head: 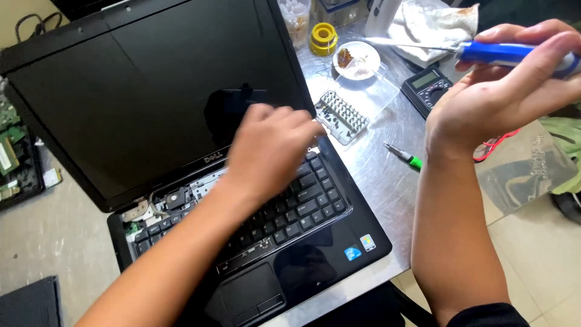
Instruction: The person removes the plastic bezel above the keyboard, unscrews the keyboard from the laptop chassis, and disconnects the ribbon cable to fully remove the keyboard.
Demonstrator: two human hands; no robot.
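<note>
A black laptop (151, 103) lies open on a metal table (387, 175), its screen dark. The strip above the keyboard (302, 200) is off, and bare hinge parts (172, 197) show there. My left hand (269, 148) reaches over the keyboard's upper right corner by the hinge; its fingers are blurred and what they touch is hidden. My right hand (502, 79) is raised to the right, closed around a screwdriver with a blue and white handle (502, 53), its long shaft pointing left.
A small clear tray of screws (342, 115) sits beside the laptop. Behind it are a white dish (357, 59), a yellow spool (324, 37), a multimeter (426, 89) and a white cloth (436, 24). A green-tipped driver (404, 155) lies on the table. Circuit boards (12, 151) lie at left.
</note>
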